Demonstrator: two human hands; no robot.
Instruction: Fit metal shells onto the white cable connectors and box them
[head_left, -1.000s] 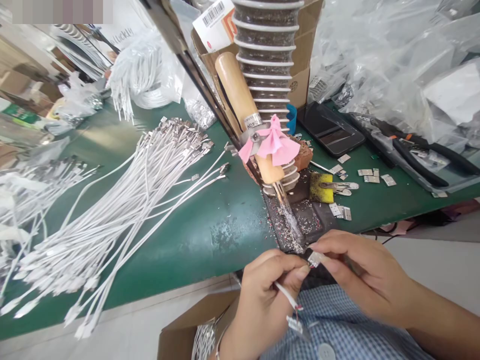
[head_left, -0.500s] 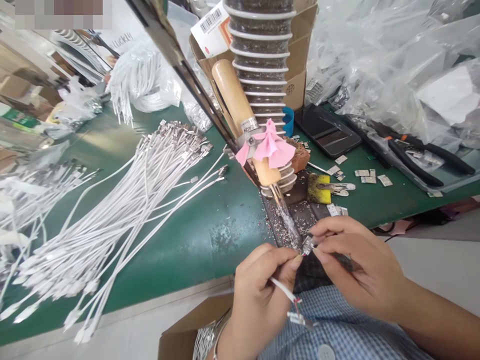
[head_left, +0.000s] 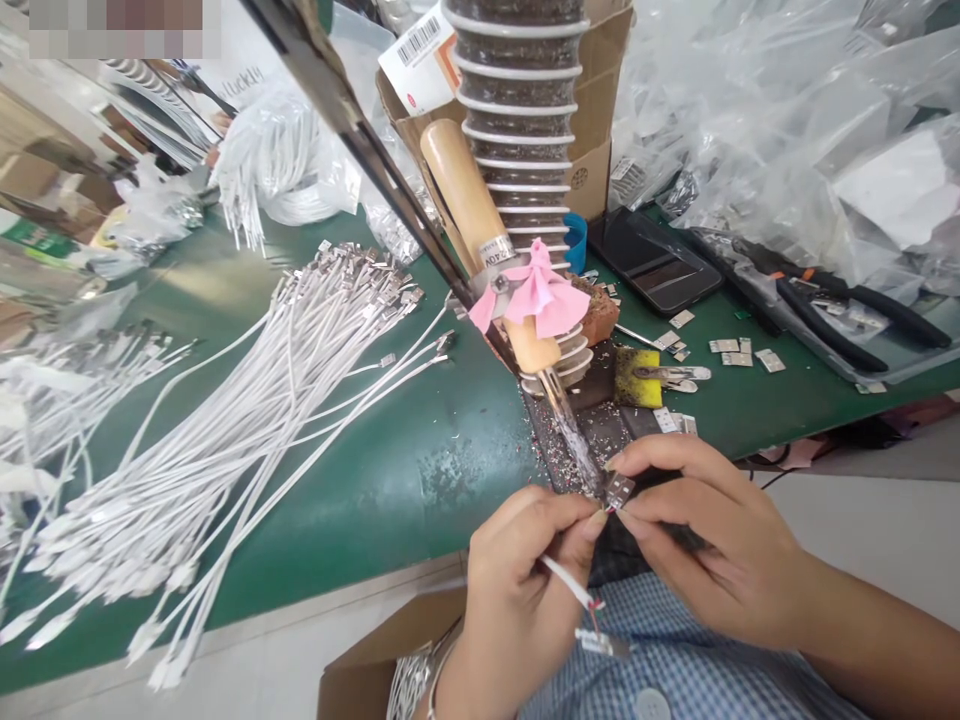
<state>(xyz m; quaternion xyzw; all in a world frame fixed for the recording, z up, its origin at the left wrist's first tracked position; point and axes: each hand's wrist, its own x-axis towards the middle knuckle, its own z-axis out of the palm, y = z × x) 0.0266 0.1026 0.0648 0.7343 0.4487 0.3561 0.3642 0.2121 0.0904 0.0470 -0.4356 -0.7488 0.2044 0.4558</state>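
My left hand (head_left: 525, 570) pinches a short white cable (head_left: 568, 585) near its stripped end, just off the table's front edge. My right hand (head_left: 705, 540) pinches a small metal connector piece (head_left: 618, 491) between thumb and forefinger. That piece touches the tip of a soldering iron (head_left: 574, 435), whose wooden handle (head_left: 469, 205) rests tilted in a coiled stand with a pink bow (head_left: 536, 290) tied on it. The cable's other end, with a metal plug (head_left: 600, 643), hangs over my checked shirt.
A large heap of white cables (head_left: 247, 420) covers the left of the green table (head_left: 420, 460). A yellow sponge (head_left: 637, 375), loose metal shells (head_left: 739, 352), a black phone (head_left: 652, 262), pliers (head_left: 832, 300) and plastic bags (head_left: 765, 130) lie right. A cardboard box (head_left: 375, 665) sits below.
Both hands rose slightly toward the table edge, bringing the connector piece up against the soldering iron's tip. The iron and table items stayed put.
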